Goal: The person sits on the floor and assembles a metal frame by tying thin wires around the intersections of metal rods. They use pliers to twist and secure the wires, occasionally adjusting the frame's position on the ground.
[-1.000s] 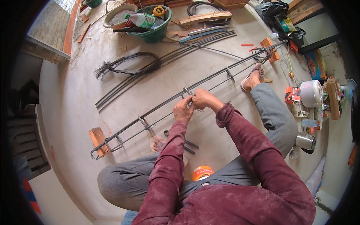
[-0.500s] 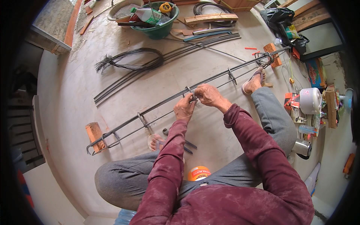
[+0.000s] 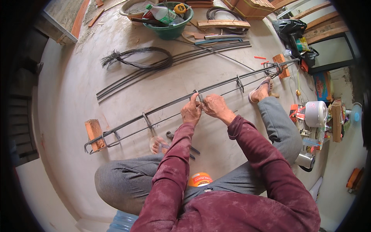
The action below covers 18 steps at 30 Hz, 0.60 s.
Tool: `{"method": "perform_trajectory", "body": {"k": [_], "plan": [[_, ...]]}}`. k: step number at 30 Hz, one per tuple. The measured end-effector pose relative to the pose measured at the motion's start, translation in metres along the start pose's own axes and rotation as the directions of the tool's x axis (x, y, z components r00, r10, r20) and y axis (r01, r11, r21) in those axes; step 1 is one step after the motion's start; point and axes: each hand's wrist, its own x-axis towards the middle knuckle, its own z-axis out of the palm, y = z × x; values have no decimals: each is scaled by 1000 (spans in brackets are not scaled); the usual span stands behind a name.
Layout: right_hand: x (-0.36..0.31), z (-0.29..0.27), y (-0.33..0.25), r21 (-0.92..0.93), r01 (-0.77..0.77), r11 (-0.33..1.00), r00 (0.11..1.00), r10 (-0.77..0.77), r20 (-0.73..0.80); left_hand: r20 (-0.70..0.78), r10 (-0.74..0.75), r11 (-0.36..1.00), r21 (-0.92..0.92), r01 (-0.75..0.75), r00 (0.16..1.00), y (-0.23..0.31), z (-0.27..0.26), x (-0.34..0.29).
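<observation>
A long cage of thin steel rebar (image 3: 170, 103) runs from lower left to upper right, with wire-like stirrups around its bars. Its ends rest on two bricks, a left brick (image 3: 94, 134) and a right brick (image 3: 281, 65). At a stirrup (image 3: 196, 94) near the cage's middle, my left hand (image 3: 191, 111) has its fingers closed around the steel, one digit pointing up along it. Close against it, my right hand (image 3: 216, 106) pinches at the same stirrup; what lies between its fingertips is too small to make out. Pincers (image 3: 195, 150) with dark handles lie on the floor below my left hand.
Beyond the cage lie a coil of tie wire (image 3: 158, 52) and loose steel bars (image 3: 127, 83). A green bucket (image 3: 170, 31) with bottles and tools stands at the back. My sandalled feet flank the work, near an orange-lidded tub (image 3: 200, 179). A rice cooker (image 3: 315, 113) stands at right.
The view has shifted slightly. My right hand has drawn down a little from the top of the stirrup, and a digit of my left hand now points up beside it.
</observation>
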Motion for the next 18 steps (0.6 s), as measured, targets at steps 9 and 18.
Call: {"method": "perform_trajectory", "body": {"k": [9,18], "plan": [[-15,32,-7,547,-403,-734,489,333,806,25,16,1000,22,-17,1000,-1,8,-1],[-35,-39,-61,169,-43,985,994,59,-90,0,49,998,43,-49,999,-37,16,-1]]}}
